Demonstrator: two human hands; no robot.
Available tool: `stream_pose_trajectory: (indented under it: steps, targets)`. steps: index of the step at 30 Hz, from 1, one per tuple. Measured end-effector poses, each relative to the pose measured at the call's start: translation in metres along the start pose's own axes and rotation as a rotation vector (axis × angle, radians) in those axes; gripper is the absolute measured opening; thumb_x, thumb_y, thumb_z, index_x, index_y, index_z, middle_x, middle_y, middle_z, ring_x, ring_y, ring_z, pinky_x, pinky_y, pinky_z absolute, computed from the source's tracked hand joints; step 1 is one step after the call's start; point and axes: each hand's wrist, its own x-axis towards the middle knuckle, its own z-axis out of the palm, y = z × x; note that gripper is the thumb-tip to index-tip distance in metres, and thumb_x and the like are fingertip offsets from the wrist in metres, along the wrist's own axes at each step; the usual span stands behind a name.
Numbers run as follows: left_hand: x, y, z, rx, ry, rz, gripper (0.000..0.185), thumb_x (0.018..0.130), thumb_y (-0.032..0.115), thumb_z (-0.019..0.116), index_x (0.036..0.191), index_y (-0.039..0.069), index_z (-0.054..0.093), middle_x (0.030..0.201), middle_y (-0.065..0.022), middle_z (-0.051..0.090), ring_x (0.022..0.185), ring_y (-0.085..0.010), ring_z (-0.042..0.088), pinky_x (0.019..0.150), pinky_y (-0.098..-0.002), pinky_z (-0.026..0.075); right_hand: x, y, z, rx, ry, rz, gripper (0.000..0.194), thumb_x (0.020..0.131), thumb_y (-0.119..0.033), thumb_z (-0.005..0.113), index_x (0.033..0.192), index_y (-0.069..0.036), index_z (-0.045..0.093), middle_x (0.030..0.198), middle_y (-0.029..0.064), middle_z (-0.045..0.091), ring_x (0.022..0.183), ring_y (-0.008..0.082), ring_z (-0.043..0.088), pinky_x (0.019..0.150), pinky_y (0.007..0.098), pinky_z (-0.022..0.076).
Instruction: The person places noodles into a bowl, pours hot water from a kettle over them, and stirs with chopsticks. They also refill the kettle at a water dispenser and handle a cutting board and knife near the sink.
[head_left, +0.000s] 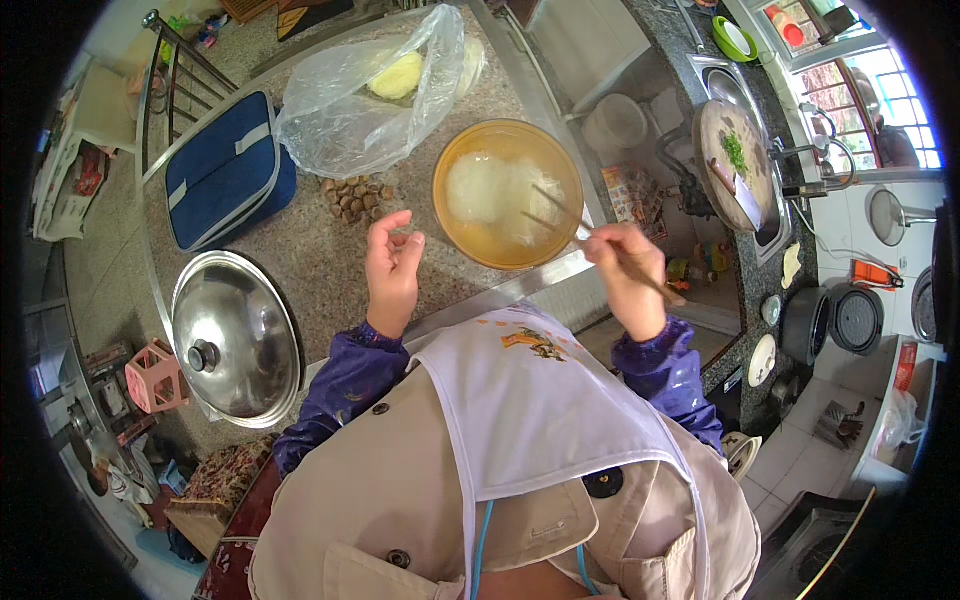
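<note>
A pair of chopsticks (568, 211) is in my right hand (628, 274), their tips down in an amber-coloured bowl (442, 217). Inside the bowl lies a pale, translucent mass (480, 187) that looks like soaked noodles in liquid; I cannot tell exactly what it is. My left hand (394, 270) hovers left of the bowl, holding nothing, its thumb and fingers apart. Just beyond that hand sits a small heap of brown pieces (356, 199) on the speckled stone counter (450, 289), perhaps nuts or dried mushrooms.
A clear plastic bag (330, 112) holds a pale yellow item (396, 76). To the left are a blue insulated bag (225, 172) and a domed steel lid (236, 337). On the right, a round chopping board (720, 157) over the sink carries chopped greens (733, 153) and a cleaver (747, 201).
</note>
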Motion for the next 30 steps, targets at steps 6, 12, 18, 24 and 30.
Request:
stream_pose_trajectory:
  steps: [6, 12, 18, 24, 30]
  targets:
    - [-0.002, 0.003, -0.003, 0.005, 0.019, -0.016, 0.033, 0.092, 0.007, 0.061, 0.122, 0.002, 0.050, 0.108, -0.0028, 0.054, 0.085, -0.0077, 0.049, 0.074, -0.0232, 0.044, 0.004, 0.015, 0.009, -0.197, -0.160, -0.052, 0.012, 0.084, -0.004, 0.067, 0.095, 0.000, 0.065, 0.081, 0.0130, 0.064, 0.068, 0.0203, 0.062, 0.062, 0.0290, 0.0499]
    - [-0.004, 0.002, -0.006, 0.013, 0.059, 0.008, 0.031, 0.091, 0.008, 0.061, 0.121, 0.003, 0.051, 0.106, -0.0019, 0.054, 0.084, -0.0077, 0.049, 0.074, -0.0229, 0.043, 0.008, -0.017, 0.013, -0.130, -0.192, -0.146, 0.017, 0.085, -0.001, 0.061, 0.102, 0.003, 0.064, 0.093, 0.0140, 0.066, 0.081, 0.0197, 0.064, 0.073, 0.0298, 0.0508]
    - [-0.006, -0.001, -0.009, 0.020, 0.052, 0.014, 0.030, 0.091, 0.008, 0.061, 0.119, 0.003, 0.052, 0.103, -0.0016, 0.055, 0.084, -0.0078, 0.049, 0.074, -0.0227, 0.043, 0.031, 0.009, 0.061, -0.220, -0.236, -0.348, 0.027, 0.094, -0.023, 0.059, 0.100, 0.003, 0.062, 0.085, 0.0176, 0.059, 0.076, 0.0329, 0.059, 0.070, 0.0359, 0.0479]
    - [-0.009, 0.001, -0.013, 0.025, 0.070, 0.009, 0.029, 0.092, 0.009, 0.061, 0.119, 0.003, 0.053, 0.101, -0.0014, 0.056, 0.084, -0.0075, 0.050, 0.073, -0.0225, 0.043, 0.040, 0.045, 0.059, -0.282, -0.157, -0.283, 0.018, 0.092, -0.017, 0.059, 0.084, -0.001, 0.060, 0.071, 0.0162, 0.056, 0.063, 0.0354, 0.055, 0.059, 0.0402, 0.0447]
    - [-0.009, 0.002, -0.016, 0.028, 0.069, 0.009, 0.027, 0.092, 0.007, 0.060, 0.118, 0.003, 0.053, 0.101, -0.0015, 0.056, 0.082, -0.0071, 0.049, 0.073, -0.0224, 0.043, 0.035, 0.038, 0.059, 0.403, 0.313, 0.392, 0.037, 0.099, -0.035, 0.051, 0.085, -0.001, 0.058, 0.060, 0.0041, 0.050, 0.054, 0.0084, 0.046, 0.048, 0.0229, 0.0361]
